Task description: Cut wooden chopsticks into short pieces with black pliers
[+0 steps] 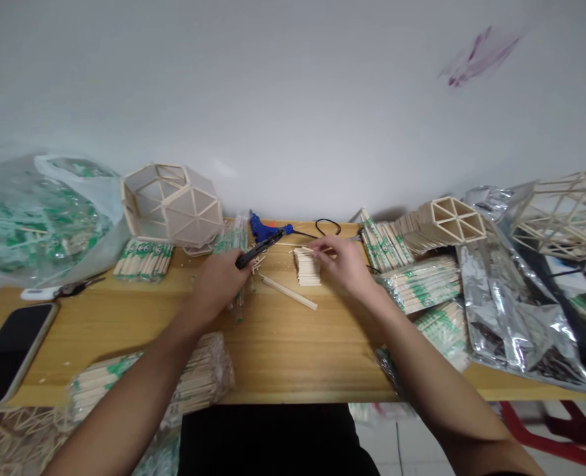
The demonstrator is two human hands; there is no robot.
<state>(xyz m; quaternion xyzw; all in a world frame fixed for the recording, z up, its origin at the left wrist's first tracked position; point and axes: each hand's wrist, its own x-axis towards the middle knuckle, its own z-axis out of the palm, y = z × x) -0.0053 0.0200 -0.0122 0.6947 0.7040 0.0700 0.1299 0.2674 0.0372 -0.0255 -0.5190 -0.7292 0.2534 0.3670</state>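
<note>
My left hand [217,283] is closed around a slim black tool [263,248] that points up and to the right; whether it is a knife or a cutter I cannot tell. My right hand [346,264] has its fingers bent together at the top of a neat stack of short wooden sticks [307,268]. A thin stick [293,246] runs to its fingertips and seems pinched there. Between the hands a longer pair of sticks [290,293] lies slantwise on the table. Stick offcuts lie under the tool, and a blue glue gun [266,230] rests behind it.
Wooden lattice frames stand at left [174,205] and far right [565,215], with a hexagonal stick piece [454,221] between. Wrapped stick bundles [422,284], a silver bag [516,317], a plastic bag of wrappers [45,218] and a phone [12,350] crowd the wooden table [293,357].
</note>
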